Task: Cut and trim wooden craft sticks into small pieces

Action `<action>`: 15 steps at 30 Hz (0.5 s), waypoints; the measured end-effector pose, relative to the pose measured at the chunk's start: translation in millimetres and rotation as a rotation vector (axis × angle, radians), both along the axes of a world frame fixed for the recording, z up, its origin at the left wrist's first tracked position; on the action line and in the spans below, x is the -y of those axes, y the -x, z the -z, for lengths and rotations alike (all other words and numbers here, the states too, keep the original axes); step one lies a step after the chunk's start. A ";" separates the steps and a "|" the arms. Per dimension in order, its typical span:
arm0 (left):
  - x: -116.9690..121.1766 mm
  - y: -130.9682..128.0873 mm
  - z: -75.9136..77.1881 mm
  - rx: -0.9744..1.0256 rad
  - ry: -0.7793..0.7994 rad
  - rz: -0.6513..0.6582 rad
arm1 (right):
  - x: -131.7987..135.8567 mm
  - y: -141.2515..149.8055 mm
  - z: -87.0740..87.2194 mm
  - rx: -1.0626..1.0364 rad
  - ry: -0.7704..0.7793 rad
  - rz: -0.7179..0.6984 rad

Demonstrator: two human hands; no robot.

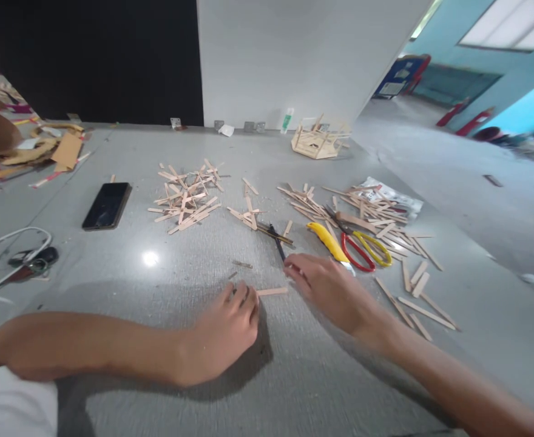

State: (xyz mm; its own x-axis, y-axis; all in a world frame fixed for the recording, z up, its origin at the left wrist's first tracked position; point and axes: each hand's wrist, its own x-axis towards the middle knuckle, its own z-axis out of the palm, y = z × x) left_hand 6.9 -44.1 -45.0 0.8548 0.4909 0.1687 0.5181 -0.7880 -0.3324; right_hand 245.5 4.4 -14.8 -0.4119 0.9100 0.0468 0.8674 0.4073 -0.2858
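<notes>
My left hand is low over the table with its fingers curled down on the left end of a flat wooden craft stick. The stick's right end sticks out toward my other hand, and its left end is hidden. My right hand has its fingertips closed at the near end of a thin black pen, which points away from me. Beyond the pen's middle lies a dark narrow strip. A yellow-handled cutter lies just past my right hand, beside scissors with red and yellow handles.
Piles of craft sticks lie at centre left and right. A small stick-built frame and a glue bottle stand by the upright panel. A phone, keys and a white cable are at left.
</notes>
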 end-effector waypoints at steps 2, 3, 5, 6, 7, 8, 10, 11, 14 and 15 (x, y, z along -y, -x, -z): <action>-2.1 2.6 1.1 0.019 -0.041 -0.016 | -12.8 -18.6 -7.6 0.099 0.010 0.163; -2.9 3.8 1.2 0.023 -0.049 -0.025 | -19.7 -29.3 -11.6 0.154 -0.008 0.289; -4.1 5.5 0.4 0.013 -0.040 -0.048 | -33.5 -50.2 -18.9 0.240 -0.004 0.406; -4.5 5.9 -0.2 0.007 -0.033 -0.056 | -39.8 -58.8 -21.6 0.251 -0.021 0.430; -4.7 6.0 -0.7 0.001 -0.026 -0.053 | -45.5 -65.2 -23.1 0.267 -0.056 0.426; -4.6 5.9 -1.0 -0.002 -0.018 -0.041 | -50.3 -69.1 -23.2 0.275 -0.091 0.412; -4.0 5.5 -1.2 0.006 -0.011 -0.011 | -57.2 -68.8 -19.3 0.286 -0.129 0.341; -3.4 5.3 -1.2 0.011 -0.011 -0.003 | -59.5 -65.2 -15.8 0.289 -0.131 0.287; -0.3 5.0 -1.8 0.030 -0.019 0.010 | -64.3 -47.2 -4.5 0.291 -0.123 0.113; 1.0 5.0 -2.0 0.036 -0.018 0.023 | -65.9 -41.0 -1.7 0.289 -0.126 0.078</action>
